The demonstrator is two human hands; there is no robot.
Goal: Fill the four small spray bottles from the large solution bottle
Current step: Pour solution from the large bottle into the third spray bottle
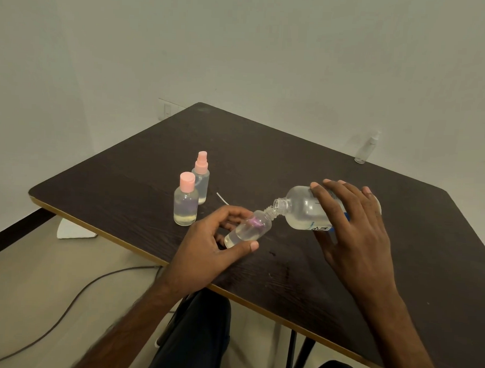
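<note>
At centre left of the frame, two pink-capped spray bottles [186,201] upright, touching, little liquid inside. Right of them, left hand [211,246] curled around a tilted open small bottle [247,231], thumb and fingers pinching its body. Further right, right hand [353,225], fingers spread, gripping from above the large solution bottle [307,211], tipped almost flat, mouth against mouth. Likely risk: spill onto the dark table [124,184] if the necks slip apart. Far upper right, a clear spray bottle [368,149], apart.

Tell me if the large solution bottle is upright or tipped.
Tipped: the large solution bottle lies nearly sideways in the right hand, open mouth at the small bottle's neck.
</note>
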